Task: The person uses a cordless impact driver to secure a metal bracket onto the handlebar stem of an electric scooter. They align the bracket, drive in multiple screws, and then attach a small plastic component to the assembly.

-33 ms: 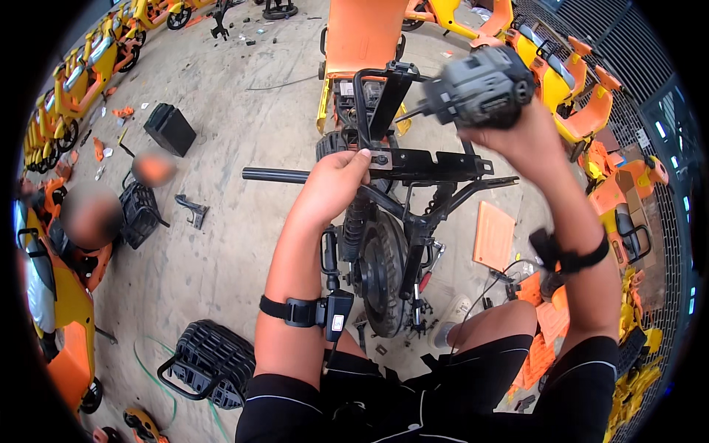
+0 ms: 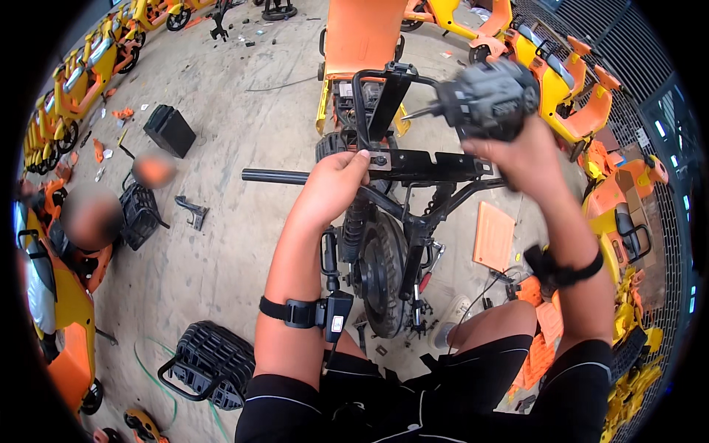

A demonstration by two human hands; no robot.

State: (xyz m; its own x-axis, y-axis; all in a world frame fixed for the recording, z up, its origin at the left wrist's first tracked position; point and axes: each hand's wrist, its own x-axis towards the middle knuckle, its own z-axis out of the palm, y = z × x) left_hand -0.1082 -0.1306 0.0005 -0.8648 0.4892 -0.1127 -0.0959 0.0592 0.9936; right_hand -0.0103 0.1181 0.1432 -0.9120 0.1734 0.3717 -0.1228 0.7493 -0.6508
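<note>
My right hand (image 2: 530, 156) is wrapped round a grey-and-black power drill (image 2: 491, 102), slightly blurred, its thin bit pointing left above the frame. My left hand (image 2: 334, 186) grips the left end of a flat black metal bracket (image 2: 436, 165), thumb near a hole in it. This bracket lies across the black frame (image 2: 419, 240) of a partly stripped scooter, over its rear wheel (image 2: 382, 277). A black tube (image 2: 273, 175) sticks out to the left beyond my left hand. The drill's bit does not touch the bracket. My right fingers are mostly hidden behind the drill.
An orange panel (image 2: 494, 236) lies on the floor at right. Black baskets (image 2: 210, 362) and a black box (image 2: 170, 130) stand at left. A person (image 2: 91, 221) is among scooters at far left. Yellow-orange scooters (image 2: 92, 66) line both sides; broken yellow parts (image 2: 635, 369) are piled lower right.
My right hand and the drill have shifted slightly right and down, with the bit a little farther from the frame's upright. My left hand stays on the bracket.
</note>
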